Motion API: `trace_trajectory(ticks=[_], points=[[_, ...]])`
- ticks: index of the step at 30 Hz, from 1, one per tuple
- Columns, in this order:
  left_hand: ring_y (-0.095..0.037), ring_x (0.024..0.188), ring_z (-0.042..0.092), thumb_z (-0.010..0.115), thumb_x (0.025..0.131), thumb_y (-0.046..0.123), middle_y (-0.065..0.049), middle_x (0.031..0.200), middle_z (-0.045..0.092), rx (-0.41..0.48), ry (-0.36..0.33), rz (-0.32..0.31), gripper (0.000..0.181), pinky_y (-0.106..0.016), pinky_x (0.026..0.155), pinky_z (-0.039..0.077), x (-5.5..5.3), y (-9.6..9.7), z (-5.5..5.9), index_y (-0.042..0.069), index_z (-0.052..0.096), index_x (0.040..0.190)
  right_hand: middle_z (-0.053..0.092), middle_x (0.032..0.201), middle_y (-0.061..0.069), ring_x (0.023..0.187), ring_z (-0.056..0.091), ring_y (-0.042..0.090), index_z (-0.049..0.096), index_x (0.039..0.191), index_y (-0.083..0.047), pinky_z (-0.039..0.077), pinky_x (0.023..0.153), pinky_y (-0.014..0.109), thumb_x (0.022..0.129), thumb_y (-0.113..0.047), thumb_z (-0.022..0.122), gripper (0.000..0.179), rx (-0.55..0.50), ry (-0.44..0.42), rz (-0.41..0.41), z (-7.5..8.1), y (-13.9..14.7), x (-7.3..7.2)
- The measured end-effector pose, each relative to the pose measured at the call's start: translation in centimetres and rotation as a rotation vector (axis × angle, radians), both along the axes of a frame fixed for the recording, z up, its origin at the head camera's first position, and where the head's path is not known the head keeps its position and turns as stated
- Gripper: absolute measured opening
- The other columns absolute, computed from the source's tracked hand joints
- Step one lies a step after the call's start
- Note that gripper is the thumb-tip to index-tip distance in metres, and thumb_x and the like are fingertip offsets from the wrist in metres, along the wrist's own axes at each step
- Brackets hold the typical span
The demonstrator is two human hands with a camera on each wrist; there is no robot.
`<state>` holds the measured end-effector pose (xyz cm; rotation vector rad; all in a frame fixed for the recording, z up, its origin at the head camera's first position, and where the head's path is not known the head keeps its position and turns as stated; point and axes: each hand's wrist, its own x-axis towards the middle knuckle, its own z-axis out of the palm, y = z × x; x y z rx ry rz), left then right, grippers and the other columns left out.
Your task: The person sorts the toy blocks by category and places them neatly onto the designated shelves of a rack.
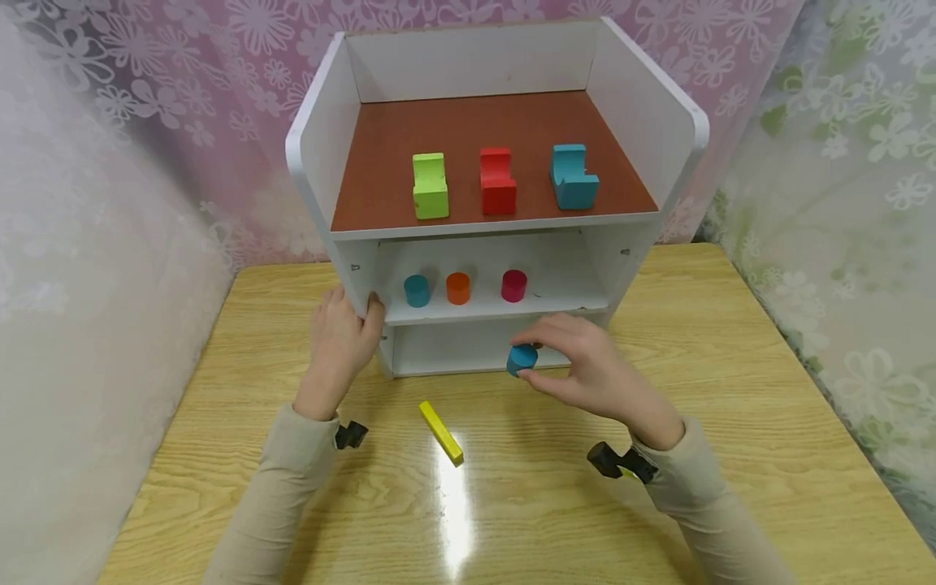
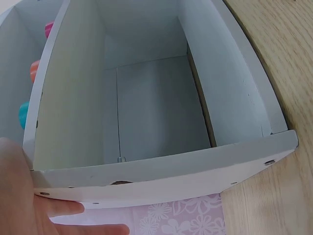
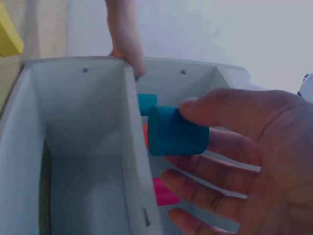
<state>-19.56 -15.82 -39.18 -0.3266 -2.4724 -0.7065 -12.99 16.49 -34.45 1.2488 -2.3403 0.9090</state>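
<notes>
My right hand (image 1: pixel 595 366) pinches a blue cylinder block (image 1: pixel 522 359) between thumb and fingers, in front of the white shelf unit's lower compartment. In the right wrist view that blue cylinder (image 3: pixel 178 131) overlaps the middle shelf's front edge. With my left hand (image 1: pixel 344 341) I grip the left side panel of the shelf unit (image 1: pixel 497 307), thumb at the inner edge and fingers along the outside. On the middle shelf stand a teal cylinder (image 1: pixel 417 291), an orange cylinder (image 1: pixel 458 288) and a crimson cylinder (image 1: pixel 514 286) in a row.
A green notched block (image 1: pixel 431 187), a red one (image 1: pixel 498 183) and a teal one (image 1: pixel 574 179) sit on the brown top board. A yellow stick (image 1: pixel 442 433) lies on the wooden table (image 1: pixel 731 366) before the unit. Patterned curtains (image 1: pixel 263 146) surround the table.
</notes>
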Motion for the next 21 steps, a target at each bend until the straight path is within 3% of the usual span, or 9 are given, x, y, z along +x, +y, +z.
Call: trace_trajectory(ticks=[4,7,15,21], points=[[-0.023,0.051,0.037,0.039,0.093,0.023,-0.01,0.07,0.051,0.009,0.033,-0.021,0.029,-0.034,0.044,0.029,-0.1,0.0,0.0,0.004,0.06,0.089,0.063,0.092,-0.006,0.085,0.058,0.008,0.065,0.105,-0.008,0.045,0.079,0.023,0.078,-0.011,0.073,0.028,-0.042,-0.018,-0.029,0.9,0.1,-0.4],[-0.024,0.054,0.04,0.039,0.093,0.024,-0.011,0.074,0.055,0.011,0.029,-0.011,0.03,-0.035,0.046,0.031,-0.1,0.0,0.0,0.003,0.061,0.093,0.062,0.092,-0.005,0.085,0.056,0.008,0.064,0.108,-0.009,0.044,0.079,0.022,0.08,-0.008,0.071,0.028,-0.075,-0.029,-0.059,1.4,0.1,-1.0],[-0.029,0.06,0.049,0.041,0.093,0.026,-0.017,0.088,0.063,0.019,-0.018,0.002,0.037,-0.039,0.048,0.038,0.1,0.0,0.0,0.001,0.064,0.106,0.064,0.098,0.002,0.08,0.055,0.014,0.065,0.108,-0.005,0.045,0.069,0.031,0.081,-0.007,0.071,0.028,-0.106,0.006,-0.244,2.0,0.2,-2.2],[-0.025,0.053,0.041,0.04,0.093,0.024,-0.014,0.076,0.058,0.022,0.011,-0.02,0.033,-0.035,0.044,0.032,0.1,0.0,0.0,0.002,0.064,0.098,0.064,0.101,0.008,0.089,0.056,0.025,0.065,0.107,-0.003,0.043,0.078,0.039,0.082,-0.009,0.068,0.026,-0.087,0.053,-0.381,1.9,0.4,-3.4]])
